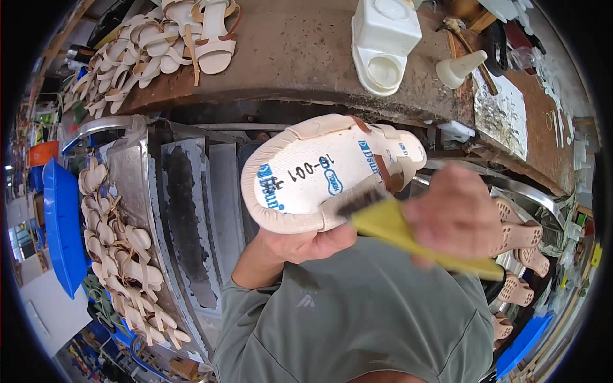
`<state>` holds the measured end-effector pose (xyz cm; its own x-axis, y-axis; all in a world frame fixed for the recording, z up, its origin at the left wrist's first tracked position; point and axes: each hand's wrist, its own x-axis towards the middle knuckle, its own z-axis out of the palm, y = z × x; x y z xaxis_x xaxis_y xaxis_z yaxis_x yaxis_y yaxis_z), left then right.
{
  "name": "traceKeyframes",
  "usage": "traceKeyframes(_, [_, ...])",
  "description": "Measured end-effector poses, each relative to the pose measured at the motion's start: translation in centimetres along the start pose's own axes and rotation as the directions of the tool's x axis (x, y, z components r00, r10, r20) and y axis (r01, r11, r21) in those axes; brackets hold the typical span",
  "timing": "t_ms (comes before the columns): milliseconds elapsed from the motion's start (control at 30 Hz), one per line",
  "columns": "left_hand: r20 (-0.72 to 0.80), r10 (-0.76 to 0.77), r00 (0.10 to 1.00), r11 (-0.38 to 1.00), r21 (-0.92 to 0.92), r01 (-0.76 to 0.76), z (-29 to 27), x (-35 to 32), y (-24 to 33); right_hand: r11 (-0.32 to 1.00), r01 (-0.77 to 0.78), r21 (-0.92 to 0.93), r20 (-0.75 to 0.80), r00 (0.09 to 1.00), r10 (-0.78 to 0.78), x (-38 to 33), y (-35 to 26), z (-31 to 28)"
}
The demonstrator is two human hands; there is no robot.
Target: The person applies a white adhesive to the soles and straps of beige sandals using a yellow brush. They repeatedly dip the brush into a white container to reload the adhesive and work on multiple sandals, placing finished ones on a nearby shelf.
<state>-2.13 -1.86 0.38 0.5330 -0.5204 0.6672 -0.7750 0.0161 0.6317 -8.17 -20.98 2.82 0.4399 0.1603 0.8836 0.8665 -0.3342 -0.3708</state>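
My left hand (300, 246) grips a beige sandal (300, 182) from below, its sole side turned up. The sandal's edge is gathered fabric folded over a white insole board with blue print and black handwriting; brown straps cross near its narrower end. In my right hand (456, 217) is a brush with a yellow handle (389, 226). Its dark bristles touch or hover just over the folded edge nearest me; I cannot tell which. The right fingers are blurred but wrapped round the handle.
Across the front runs a worn brown bench (287, 51). On it are a white plastic pot (389, 38), a whitish cone-shaped piece (460, 69) and a heap of beige sandals (143, 48). More sandals (121, 255) lie on a metal rack at left. Tan perforated pieces (517, 236) stand at right.
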Motion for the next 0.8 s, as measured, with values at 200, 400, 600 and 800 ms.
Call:
traceKeyframes(200, [-0.105,-0.149,0.983,0.972,-0.201,0.126,0.3,-0.4,2.0,0.986,0.097,0.134,0.101,0.989,-0.111,0.3,-1.5,-1.0])
traceKeyframes(400, [-0.059,-0.122,0.991,0.993,0.001,0.122,-0.7,-3.1,2.3,0.972,0.021,0.232,0.007,1.0,-0.024,1.1,-1.6,-2.0])
traceKeyframes(600, [-0.105,-0.065,0.992,0.989,-0.138,0.05,0.1,-2.8,1.5,0.98,0.097,0.176,0.008,0.995,-0.1,0.4,-1.1,-1.6])
traceKeyframes(800, [-0.22,-0.097,0.971,0.993,-0.084,0.081,-0.1,-3.1,2.0,0.98,0.136,0.147,0.167,0.973,-0.16,0.7,-1.8,-3.1])
